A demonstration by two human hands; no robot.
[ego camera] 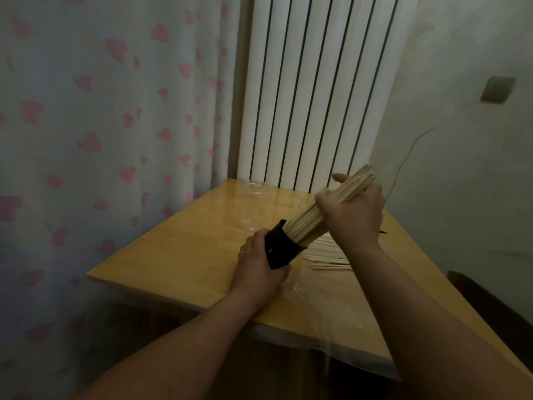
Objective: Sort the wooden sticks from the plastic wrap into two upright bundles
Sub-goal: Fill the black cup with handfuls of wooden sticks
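Observation:
A thick bundle of pale wooden sticks (310,219) is tilted up to the right above the wooden table (178,255). Its lower end sits in a black holder (281,248). My left hand (261,267) grips that black holder from the left. My right hand (353,212) is closed around the upper part of the bundle. More loose sticks (326,259) lie flat on the table under my right wrist, on clear plastic wrap (305,287) that spreads over the tabletop and hangs past the near edge.
A clear glass jar (255,187) stands at the table's far edge. A white column radiator (311,90) rises behind the table. A curtain with pink hearts (109,125) hangs on the left. A dark piece of furniture (490,301) sits at the right.

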